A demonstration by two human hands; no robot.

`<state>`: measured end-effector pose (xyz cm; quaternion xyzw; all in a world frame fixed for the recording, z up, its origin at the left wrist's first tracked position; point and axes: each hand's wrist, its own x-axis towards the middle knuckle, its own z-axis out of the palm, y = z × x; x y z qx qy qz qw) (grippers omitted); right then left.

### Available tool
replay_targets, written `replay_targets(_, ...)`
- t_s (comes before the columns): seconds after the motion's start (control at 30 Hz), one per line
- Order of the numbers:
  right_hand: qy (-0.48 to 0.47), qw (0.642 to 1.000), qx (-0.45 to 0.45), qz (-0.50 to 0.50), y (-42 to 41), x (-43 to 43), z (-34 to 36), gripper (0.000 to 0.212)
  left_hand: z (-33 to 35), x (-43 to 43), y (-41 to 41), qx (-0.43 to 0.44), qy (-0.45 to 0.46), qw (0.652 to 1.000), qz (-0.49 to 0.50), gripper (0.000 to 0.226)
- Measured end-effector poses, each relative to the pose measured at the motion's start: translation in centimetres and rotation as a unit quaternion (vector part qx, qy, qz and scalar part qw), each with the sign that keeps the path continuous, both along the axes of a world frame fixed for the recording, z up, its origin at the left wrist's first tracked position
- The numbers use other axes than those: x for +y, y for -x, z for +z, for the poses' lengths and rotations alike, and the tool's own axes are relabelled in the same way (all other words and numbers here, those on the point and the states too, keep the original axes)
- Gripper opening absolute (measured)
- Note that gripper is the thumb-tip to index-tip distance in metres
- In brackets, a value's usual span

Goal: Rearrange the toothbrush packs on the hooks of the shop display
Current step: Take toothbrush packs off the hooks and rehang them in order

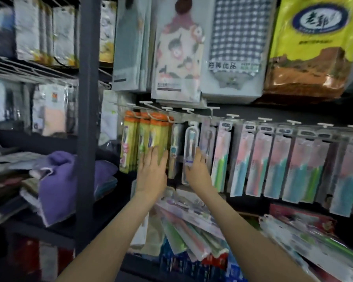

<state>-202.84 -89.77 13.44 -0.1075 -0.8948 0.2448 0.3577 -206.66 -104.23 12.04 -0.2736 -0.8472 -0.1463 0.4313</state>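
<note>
Dark shop rack, white hooks (192, 109) in a row; left hand (153, 171) lies flat, fingers straight, on the orange-topped packs (143, 137); right hand (198, 169) pinches the clear toothbrush pack (190, 143) hanging mid-row; purple towel (57, 180) past the upright post (88, 119); loose packs (192, 226) heaped on the shelf below.

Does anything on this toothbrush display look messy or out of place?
Yes. Below the hooks, a heap of toothbrush packs lies loose and slanted instead of hanging like the row above.
</note>
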Motion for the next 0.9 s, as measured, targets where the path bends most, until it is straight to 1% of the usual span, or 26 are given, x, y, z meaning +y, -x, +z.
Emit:
replay_targets(0.07,0.043,0.999,0.014,-0.025,1.9,0.0,0.3,0.080,-0.2,0.0,1.3,0.012,-0.004,1.000,-0.003,0.073)
replay_targets(0.13,0.061,0.997,0.024,-0.049,3.6,0.0,0.5,0.084,-0.4,0.2,2.4,0.023,-0.003,1.000,0.006,0.075)
replay_targets(0.23,0.082,0.993,0.048,-0.064,5.1,0.0,0.7,0.080,-0.7,0.6,3.3,0.031,-0.005,0.999,-0.001,0.076)
replay_targets(0.33,0.094,0.993,0.038,-0.061,4.8,-0.2,0.5,0.077,-1.3,1.4,3.3,0.037,-0.023,0.999,-0.018,0.071)
replay_targets(0.4,0.066,0.996,0.046,-0.046,3.8,-0.2,0.2,0.071,-1.8,2.6,2.6,0.033,-0.034,0.998,-0.039,0.070)
replay_targets(0.47,0.039,0.997,0.058,-0.020,3.0,0.3,-0.3,0.059,-2.3,4.2,1.3,0.005,-0.041,0.996,-0.073,0.073)
replay_targets(0.53,0.049,0.997,0.058,-0.009,2.4,1.0,-0.5,0.048,-2.5,5.7,0.1,-0.019,-0.040,0.993,-0.107,0.074)
replay_targets(0.6,0.076,0.996,0.055,-0.003,1.6,1.4,-0.3,0.046,-2.8,6.7,-0.9,-0.048,-0.036,0.990,-0.130,0.076)
replay_targets(0.7,0.104,0.994,0.044,0.000,-0.7,0.9,-0.2,0.055,-3.3,6.9,-2.4,-0.071,-0.041,0.984,-0.156,0.075)
replay_targets(0.77,0.104,0.993,0.049,-0.002,-3.6,0.2,-0.9,0.053,-3.8,6.6,-4.5,-0.079,-0.053,0.978,-0.184,0.071)
replay_targets(0.83,0.086,0.994,0.061,0.000,-7.6,-0.2,-2.4,0.049,-4.9,6.4,-7.8,-0.079,-0.083,0.969,-0.220,0.066)
replay_targets(0.9,0.047,0.997,0.069,0.002,-12.4,0.0,-4.6,0.044,-7.0,6.6,-12.1,-0.099,-0.101,0.957,-0.253,0.059)
